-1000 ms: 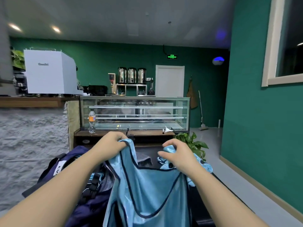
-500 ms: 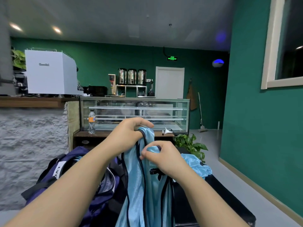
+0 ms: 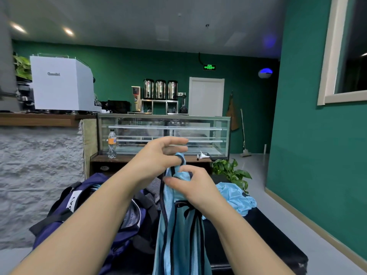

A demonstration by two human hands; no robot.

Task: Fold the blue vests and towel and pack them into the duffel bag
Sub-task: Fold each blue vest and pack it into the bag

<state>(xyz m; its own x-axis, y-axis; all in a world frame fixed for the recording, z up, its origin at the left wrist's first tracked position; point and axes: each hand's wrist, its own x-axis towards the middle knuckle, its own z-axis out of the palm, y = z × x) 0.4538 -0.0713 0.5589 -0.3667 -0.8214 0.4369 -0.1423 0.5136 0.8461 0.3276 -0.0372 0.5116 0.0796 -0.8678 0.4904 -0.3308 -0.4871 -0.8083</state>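
Fingers of both hands pinch the hanging vest's top edge (duffel bag leftward).

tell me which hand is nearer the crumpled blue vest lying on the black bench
Right. The right hand grips the hanging vest just left of the crumpled vest; the left hand is higher and farther left, nearer the duffel bag.

Both forearms are bare right up to the frame's edge. The left hand and right hand wear no gloves.
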